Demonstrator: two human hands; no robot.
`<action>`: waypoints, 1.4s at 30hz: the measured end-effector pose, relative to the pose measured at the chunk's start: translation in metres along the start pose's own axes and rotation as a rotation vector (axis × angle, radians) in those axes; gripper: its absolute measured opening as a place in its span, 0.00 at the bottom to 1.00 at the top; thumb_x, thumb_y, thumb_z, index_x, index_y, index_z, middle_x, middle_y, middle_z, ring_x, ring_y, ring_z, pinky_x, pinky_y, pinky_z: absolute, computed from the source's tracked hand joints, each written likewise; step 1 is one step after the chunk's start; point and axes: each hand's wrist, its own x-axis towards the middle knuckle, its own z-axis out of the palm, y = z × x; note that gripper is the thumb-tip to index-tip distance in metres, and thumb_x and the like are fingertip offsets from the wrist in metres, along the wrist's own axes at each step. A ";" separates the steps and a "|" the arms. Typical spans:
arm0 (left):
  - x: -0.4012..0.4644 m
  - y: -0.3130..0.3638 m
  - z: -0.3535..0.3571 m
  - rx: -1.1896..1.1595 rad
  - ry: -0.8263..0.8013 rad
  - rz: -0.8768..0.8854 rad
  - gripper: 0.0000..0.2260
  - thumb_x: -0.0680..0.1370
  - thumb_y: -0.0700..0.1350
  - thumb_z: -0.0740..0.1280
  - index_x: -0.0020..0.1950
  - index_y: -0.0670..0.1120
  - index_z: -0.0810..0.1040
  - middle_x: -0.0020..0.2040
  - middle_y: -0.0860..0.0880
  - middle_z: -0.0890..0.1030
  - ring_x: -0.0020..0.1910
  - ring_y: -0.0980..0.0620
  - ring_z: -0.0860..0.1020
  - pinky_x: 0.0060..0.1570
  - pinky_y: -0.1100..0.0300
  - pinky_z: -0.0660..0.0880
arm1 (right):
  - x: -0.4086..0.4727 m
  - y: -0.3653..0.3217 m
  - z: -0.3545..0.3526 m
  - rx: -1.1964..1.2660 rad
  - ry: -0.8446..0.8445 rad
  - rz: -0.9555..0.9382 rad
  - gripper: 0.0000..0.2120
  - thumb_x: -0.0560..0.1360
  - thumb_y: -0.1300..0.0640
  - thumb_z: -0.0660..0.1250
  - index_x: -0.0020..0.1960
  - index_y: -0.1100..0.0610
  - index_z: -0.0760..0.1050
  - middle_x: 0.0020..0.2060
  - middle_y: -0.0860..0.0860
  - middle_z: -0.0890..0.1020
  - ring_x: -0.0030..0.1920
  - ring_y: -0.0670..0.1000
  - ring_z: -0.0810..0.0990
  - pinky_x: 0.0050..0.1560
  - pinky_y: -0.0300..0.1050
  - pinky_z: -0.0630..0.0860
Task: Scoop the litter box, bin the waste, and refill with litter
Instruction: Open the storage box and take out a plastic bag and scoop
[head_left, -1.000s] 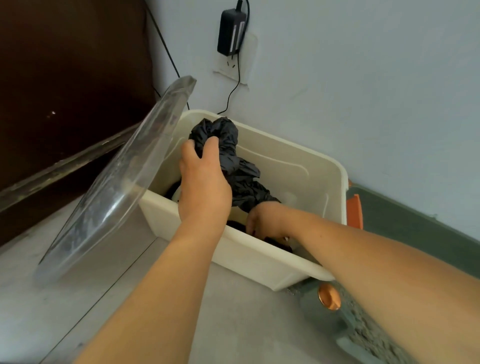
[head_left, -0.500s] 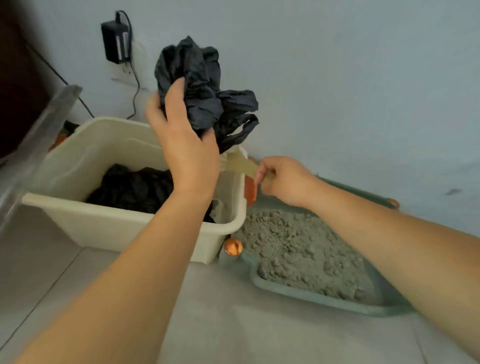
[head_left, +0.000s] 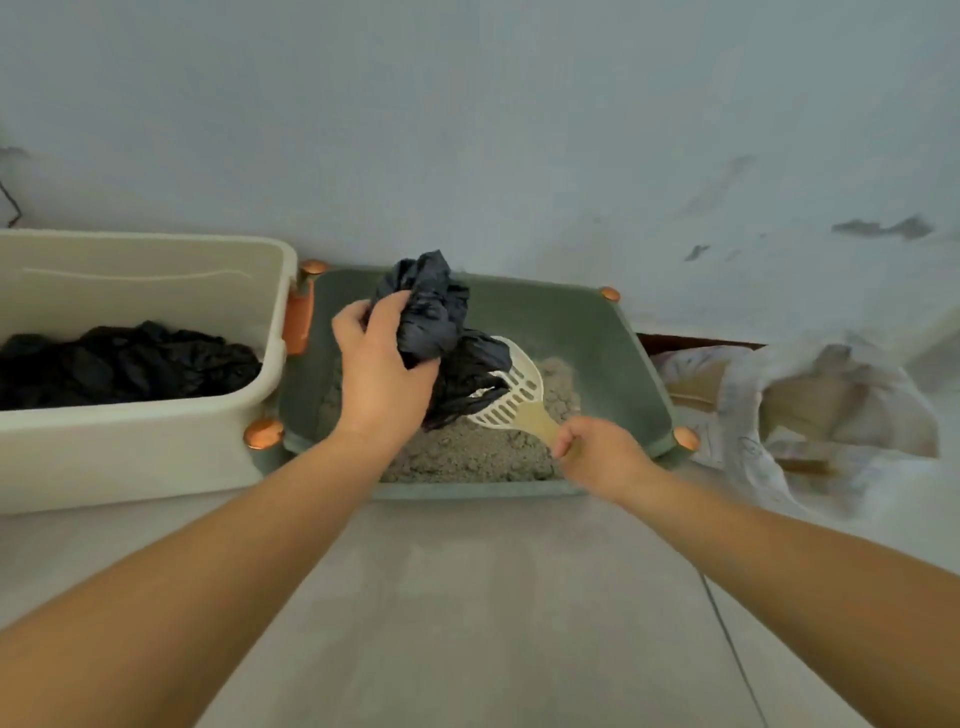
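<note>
Two hands work apart above the litter box (head_left: 582, 332): the left hand (head_left: 382, 374) clutches a crumpled black bag (head_left: 431, 312), the right hand (head_left: 597, 452) grips the slotted scoop (head_left: 511, 389) just beside the bag, over the litter (head_left: 467, 452).

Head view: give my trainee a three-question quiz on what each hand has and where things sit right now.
1. True or false: the left hand holds a crumpled black bag above the green litter box.
2. Which hand has its grip on the slotted scoop?
3. Multiple choice: the cream bin beside the litter box contains A) grey litter, B) more black bags, C) nothing visible.

Key: 1 true. 2 the right hand, gripping the handle, the scoop head low over the litter. 3 B.
</note>
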 end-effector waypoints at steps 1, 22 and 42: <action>-0.001 -0.003 -0.002 -0.002 0.010 -0.103 0.27 0.74 0.40 0.69 0.71 0.47 0.65 0.70 0.43 0.58 0.60 0.52 0.66 0.59 0.76 0.58 | 0.000 0.008 0.009 -0.017 -0.033 0.005 0.13 0.74 0.65 0.62 0.36 0.50 0.74 0.46 0.49 0.79 0.46 0.52 0.75 0.49 0.37 0.70; -0.037 -0.024 0.002 -0.845 -0.122 -0.733 0.18 0.78 0.41 0.56 0.67 0.42 0.71 0.62 0.43 0.78 0.57 0.44 0.77 0.54 0.49 0.74 | 0.008 0.010 -0.003 0.533 -0.124 -0.144 0.20 0.76 0.57 0.65 0.66 0.47 0.68 0.58 0.48 0.74 0.56 0.49 0.74 0.53 0.41 0.67; -0.059 -0.038 0.007 0.297 -0.083 0.029 0.13 0.76 0.48 0.66 0.60 0.50 0.75 0.54 0.50 0.74 0.51 0.54 0.73 0.56 0.57 0.71 | 0.005 -0.010 -0.005 0.600 -0.283 -0.147 0.08 0.77 0.57 0.65 0.49 0.59 0.80 0.24 0.49 0.69 0.24 0.46 0.64 0.23 0.33 0.62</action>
